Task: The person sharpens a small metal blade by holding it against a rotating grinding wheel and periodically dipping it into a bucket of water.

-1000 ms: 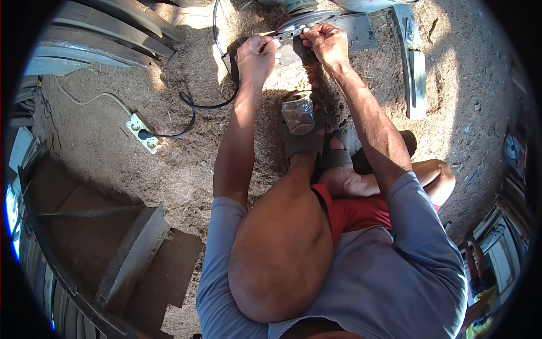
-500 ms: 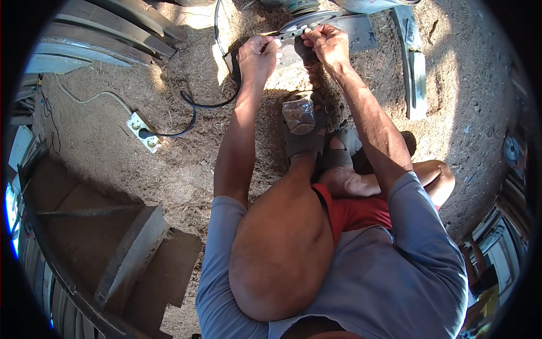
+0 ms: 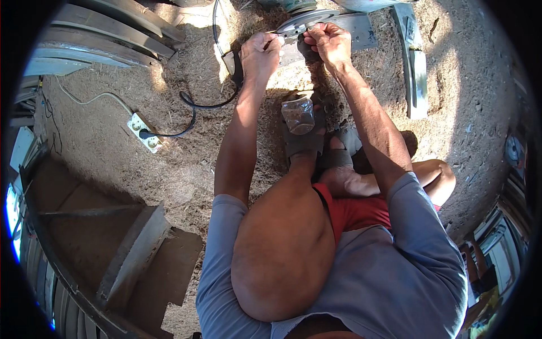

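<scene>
Hard sunlight floods the sawdust floor [image 3: 463, 101], which glares pale to the right of the white power strip [image 3: 144, 133]. Above the strip a bright patch burns out; below it the wooden steps [image 3: 135, 254] lie in deep shade. Focus is crisp; the fisheye bends edges and blackens the corners.
</scene>
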A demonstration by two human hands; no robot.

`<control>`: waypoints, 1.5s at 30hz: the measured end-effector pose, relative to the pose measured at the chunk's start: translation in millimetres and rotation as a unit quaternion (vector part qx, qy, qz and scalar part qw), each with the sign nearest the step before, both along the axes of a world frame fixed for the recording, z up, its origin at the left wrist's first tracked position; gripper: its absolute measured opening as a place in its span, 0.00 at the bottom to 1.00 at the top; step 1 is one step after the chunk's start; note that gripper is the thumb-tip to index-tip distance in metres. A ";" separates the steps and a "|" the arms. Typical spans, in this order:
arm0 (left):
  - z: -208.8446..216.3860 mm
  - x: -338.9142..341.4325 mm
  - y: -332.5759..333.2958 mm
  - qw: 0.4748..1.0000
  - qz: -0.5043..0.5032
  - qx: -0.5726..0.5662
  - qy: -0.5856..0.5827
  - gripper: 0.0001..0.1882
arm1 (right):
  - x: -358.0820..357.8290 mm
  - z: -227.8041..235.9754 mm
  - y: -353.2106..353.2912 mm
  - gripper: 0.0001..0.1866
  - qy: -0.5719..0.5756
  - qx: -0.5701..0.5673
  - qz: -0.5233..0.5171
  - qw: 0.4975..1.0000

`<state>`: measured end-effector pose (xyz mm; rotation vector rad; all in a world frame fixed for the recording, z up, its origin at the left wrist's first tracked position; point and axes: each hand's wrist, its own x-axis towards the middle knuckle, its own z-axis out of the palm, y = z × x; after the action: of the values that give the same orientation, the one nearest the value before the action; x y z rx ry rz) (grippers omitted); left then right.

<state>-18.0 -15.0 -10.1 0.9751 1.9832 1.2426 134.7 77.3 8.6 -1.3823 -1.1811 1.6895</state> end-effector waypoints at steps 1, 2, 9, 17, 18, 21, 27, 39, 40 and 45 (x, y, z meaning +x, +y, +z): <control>0.8 -0.2 0.5 1.000 -0.002 -0.006 0.014 0.07 | -0.3 0.5 -0.2 0.05 0.001 0.001 0.000 1.000; 2.0 1.2 1.6 1.000 -0.001 -0.008 0.017 0.07 | 0.8 0.1 0.2 0.04 0.001 0.002 -0.001 1.000; -6.2 0.3 3.6 0.998 0.004 -0.013 0.057 0.07 | 1.1 2.5 0.3 0.04 0.008 -0.007 -0.007 1.000; -1.5 4.5 7.7 0.998 0.005 -0.046 0.046 0.07 | 4.8 -0.9 1.3 0.04 0.023 -0.003 -0.022 0.999; 2.1 7.0 8.7 0.998 0.004 -0.057 0.036 0.07 | 6.2 -1.3 1.4 0.04 0.023 -0.001 -0.025 0.999; 3.4 6.1 8.7 0.997 0.007 -0.064 0.032 0.08 | 4.5 -0.3 1.7 0.04 0.031 -0.001 -0.026 0.999; 8.1 9.5 11.6 0.996 0.029 -0.089 0.013 0.10 | 4.6 1.0 3.4 0.04 0.027 -0.021 -0.038 0.999; -8.7 6.3 15.0 0.996 0.025 -0.074 0.042 0.11 | 4.3 3.9 3.7 0.04 0.028 -0.040 -0.048 0.998; -11.2 3.9 14.0 0.995 0.023 -0.075 0.054 0.11 | 2.4 4.5 3.5 0.04 0.031 -0.043 -0.048 0.997; 1.7 12.6 17.8 0.995 0.021 -0.095 0.001 0.11 | 8.2 1.3 5.5 0.04 0.025 -0.040 -0.057 0.997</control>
<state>-5.4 2.7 -8.3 0.8464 2.0886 1.0520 142.9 82.8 9.9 -1.4197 -0.9994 1.6961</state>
